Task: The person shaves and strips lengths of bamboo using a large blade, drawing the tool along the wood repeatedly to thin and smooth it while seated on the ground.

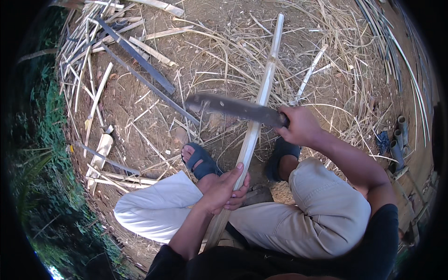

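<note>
My left hand (226, 191) is wrapped round a long, pale split bamboo strip (267, 84) near its lower part. The strip slants from beside my body up and away to the right, with a node partway along it. In my right hand (300, 126) is a machete (226, 106), gripped by its handle. Its broad dark blade points left and lies across the strip in view, slightly blurred. Whether the blade touches the strip I cannot tell.
Thin bamboo shavings (238, 51) litter the ground ahead. Split bamboo pieces (100, 28) and long dark strips (135, 56) lie at the left. Short bamboo tubes (396, 149) stand at the right. My sandalled left foot (200, 161) and right foot (285, 158) flank the strip.
</note>
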### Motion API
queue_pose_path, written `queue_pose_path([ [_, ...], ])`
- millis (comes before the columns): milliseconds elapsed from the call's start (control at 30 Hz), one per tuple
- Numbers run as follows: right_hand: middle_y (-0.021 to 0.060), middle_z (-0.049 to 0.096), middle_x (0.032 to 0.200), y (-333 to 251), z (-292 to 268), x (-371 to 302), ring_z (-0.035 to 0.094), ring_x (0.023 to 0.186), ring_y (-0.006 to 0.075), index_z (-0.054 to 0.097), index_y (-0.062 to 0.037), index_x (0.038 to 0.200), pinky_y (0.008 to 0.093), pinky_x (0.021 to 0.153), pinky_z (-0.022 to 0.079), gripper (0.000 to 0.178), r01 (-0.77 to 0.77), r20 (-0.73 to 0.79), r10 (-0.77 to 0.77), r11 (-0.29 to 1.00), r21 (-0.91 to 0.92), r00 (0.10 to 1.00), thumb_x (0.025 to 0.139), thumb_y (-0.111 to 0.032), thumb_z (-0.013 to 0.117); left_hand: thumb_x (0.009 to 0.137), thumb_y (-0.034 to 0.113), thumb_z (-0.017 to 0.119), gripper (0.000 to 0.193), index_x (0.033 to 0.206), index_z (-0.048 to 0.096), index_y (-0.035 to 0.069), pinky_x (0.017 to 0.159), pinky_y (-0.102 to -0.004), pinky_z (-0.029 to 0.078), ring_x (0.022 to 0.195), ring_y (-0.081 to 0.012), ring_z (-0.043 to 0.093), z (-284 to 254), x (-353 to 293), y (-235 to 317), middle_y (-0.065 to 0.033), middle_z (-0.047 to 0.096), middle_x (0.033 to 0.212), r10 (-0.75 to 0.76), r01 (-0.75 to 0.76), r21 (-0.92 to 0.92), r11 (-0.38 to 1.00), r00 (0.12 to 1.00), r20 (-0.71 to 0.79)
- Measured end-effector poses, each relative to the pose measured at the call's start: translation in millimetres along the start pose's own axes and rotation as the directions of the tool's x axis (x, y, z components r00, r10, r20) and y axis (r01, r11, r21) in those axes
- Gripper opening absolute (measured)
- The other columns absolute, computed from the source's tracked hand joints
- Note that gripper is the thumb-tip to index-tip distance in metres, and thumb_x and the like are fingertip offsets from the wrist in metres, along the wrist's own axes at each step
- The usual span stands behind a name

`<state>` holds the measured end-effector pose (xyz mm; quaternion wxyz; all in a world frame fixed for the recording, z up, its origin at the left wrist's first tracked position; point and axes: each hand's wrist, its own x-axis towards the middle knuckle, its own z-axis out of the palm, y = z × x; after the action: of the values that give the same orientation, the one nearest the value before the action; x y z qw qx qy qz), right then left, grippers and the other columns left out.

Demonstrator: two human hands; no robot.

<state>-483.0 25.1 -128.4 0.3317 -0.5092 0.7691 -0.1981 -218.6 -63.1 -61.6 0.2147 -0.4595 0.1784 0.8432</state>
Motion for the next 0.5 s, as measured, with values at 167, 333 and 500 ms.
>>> queue_pose_path([
  [167, 0.005, 0.054, 0.053, -20.8, -5.2, 15.7, 0.052, 0.048, 0.0172, 0.068, -0.0011, 0.078, 0.0345, 0.049, 0.041, 0.044, -0.237, -0.056, 0.275, 0.902, 0.361, 0.96, 0.083, -0.044, 0.075, 0.103, 0.056, 0.034, 0.05, 0.091, 0.048, 0.01, 0.032, -0.0202, 0.021, 0.038, -0.0039, 0.025, 5.4, 11.5, 15.4, 0.0051, 0.029, 0.056, 0.092, -0.092, -0.006, 0.996, 0.99, 0.111],
  [333, 0.0009, 0.054, 0.054, -28.8, -6.9, 63.4, 0.049, 0.046, 0.0123, 0.066, -0.0007, 0.076, 0.0304, 0.045, 0.04, 0.036, -0.23, -0.015, 0.359, 0.631, 0.741, 0.933, 0.082, -0.034, 0.079, 0.103, 0.057, 0.03, 0.053, 0.1, 0.05, 0.008, 0.033, -0.0207, 0.026, 0.038, -0.0052, 0.03, 11.0, 33.0, 43.5, 0.0032, 0.033, 0.058, 0.223, -0.208, -0.084, 0.974, 0.942, 0.252],
  [500, 0.0038, 0.056, 0.059, -25.1, -2.4, 91.7, 0.053, 0.049, 0.0126, 0.064, 0.0018, 0.078, 0.0292, 0.045, 0.042, 0.023, -0.269, 0.111, 0.376, 0.399, 0.877, 0.92, 0.081, -0.016, 0.078, 0.099, 0.067, 0.023, 0.071, 0.118, 0.05, 0.004, 0.05, -0.0323, 0.047, 0.054, -0.0204, 0.054, 28.7, 46.5, 49.8, -0.0074, 0.051, 0.072, 0.259, -0.203, -0.266, 0.942, 0.946, 0.195],
])
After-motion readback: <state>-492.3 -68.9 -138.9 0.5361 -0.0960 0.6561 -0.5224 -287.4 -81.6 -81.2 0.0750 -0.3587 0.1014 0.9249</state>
